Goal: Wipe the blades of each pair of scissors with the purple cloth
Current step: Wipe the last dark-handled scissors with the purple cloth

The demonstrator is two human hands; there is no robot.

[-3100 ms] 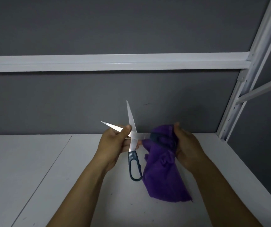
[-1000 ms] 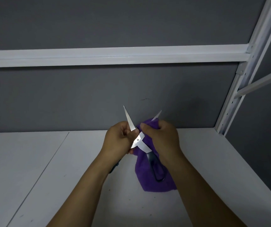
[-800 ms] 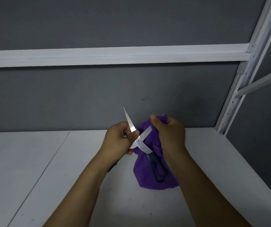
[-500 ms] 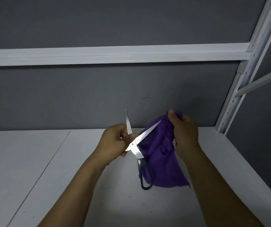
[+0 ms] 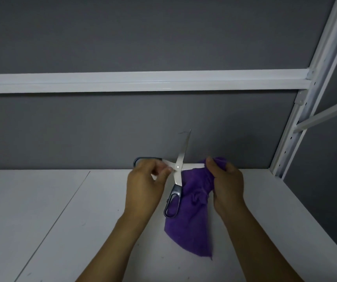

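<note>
Above the white tabletop (image 5: pixel 41 220), the purple cloth (image 5: pixel 192 226) is hanging from the right hand (image 5: pixel 227 184), whose grip is clamping a bunched fold around the tip of one blade; half a second ago that blade was sticking out bare. The left hand (image 5: pixel 143 186) is pinching the scissors (image 5: pixel 177 166) beside the pivot, grip clamped there. The scissors are now gaping wider, one blade lying level, the other pointing up.
</note>
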